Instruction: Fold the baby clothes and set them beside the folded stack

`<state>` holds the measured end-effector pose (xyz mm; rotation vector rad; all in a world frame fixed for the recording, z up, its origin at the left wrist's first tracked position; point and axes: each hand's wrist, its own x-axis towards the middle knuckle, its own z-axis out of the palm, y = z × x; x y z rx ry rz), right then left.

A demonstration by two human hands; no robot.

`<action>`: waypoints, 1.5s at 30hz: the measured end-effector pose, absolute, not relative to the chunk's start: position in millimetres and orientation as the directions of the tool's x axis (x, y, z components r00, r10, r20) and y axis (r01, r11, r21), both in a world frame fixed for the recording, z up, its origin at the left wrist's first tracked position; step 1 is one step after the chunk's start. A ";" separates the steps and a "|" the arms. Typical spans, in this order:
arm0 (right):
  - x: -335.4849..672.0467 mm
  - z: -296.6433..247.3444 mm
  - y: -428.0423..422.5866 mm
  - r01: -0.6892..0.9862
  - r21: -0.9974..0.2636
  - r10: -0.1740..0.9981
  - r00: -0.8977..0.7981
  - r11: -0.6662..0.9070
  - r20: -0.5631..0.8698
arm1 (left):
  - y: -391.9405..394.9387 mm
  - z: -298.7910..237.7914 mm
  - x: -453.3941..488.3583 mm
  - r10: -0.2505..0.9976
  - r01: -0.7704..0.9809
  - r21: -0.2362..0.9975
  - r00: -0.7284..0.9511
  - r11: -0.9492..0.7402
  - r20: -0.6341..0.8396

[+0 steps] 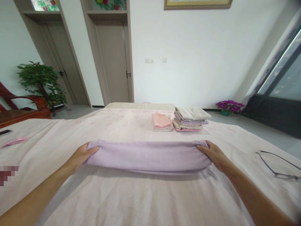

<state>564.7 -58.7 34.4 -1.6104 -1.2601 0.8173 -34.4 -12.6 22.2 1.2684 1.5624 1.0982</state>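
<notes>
A lilac ribbed garment (145,157), folded into a long strip, stretches between my two hands just above the pale pink bedsheet (131,201). My left hand (86,153) pinches its left end, thumb on top. At the opposite end, my right hand (211,153) grips the fabric the same way, with the fingers mostly hidden behind it. The lower edge sags slightly in the middle and casts a shadow on the sheet. What kind of garment it is, I cannot tell.
Beyond the strip sit a stack of folded clothes (191,119) and a smaller pink pile (162,121). Eyeglasses (279,174) lie at right. A pink cloth (15,142) and a phone (5,132) are at far left. A wooden chair (28,106) stands beyond the left edge.
</notes>
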 end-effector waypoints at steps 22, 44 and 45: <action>527.0 22.8 -74.6 0.965 -0.091 0.865 -0.177 0.247 0.469 | 6.2 -16.7 14.5 0.922 0.913 0.265 0.218 -0.309 0.320; 521.7 16.2 -75.3 0.975 -0.024 0.872 -0.188 0.222 0.453 | 23.7 -37.9 -2.3 0.903 0.906 0.330 0.113 -0.265 0.415; 521.6 16.7 -75.7 0.972 -0.020 0.873 -0.202 0.234 0.443 | 24.3 -37.8 -4.2 0.905 0.914 0.329 0.086 -0.238 0.417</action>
